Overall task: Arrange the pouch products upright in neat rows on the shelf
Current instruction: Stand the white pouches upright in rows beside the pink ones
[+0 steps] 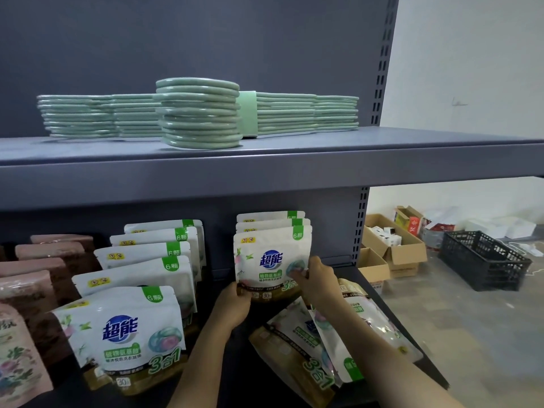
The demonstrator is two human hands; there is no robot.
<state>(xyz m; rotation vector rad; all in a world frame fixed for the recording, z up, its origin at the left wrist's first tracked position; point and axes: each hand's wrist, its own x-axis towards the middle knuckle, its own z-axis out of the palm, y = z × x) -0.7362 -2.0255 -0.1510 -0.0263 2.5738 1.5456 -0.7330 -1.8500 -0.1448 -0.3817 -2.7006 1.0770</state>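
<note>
A white pouch [266, 262] with a blue logo stands upright at the front of a short row of three at the back right of the lower shelf [362, 278]. My left hand [234, 304] grips its bottom left corner. My right hand [316, 279] pinches its lower right edge. To the left, a longer row of the same white pouches [129, 328] stands upright, running front to back. Loose pouches [297, 348] lie flat on the shelf under my right forearm.
Pink and brown pouches [32, 290] stand in rows at the far left. Stacks of green flat items [200, 113] lie on the upper shelf. On the floor to the right are cardboard boxes [394, 248] and a black crate [482, 260].
</note>
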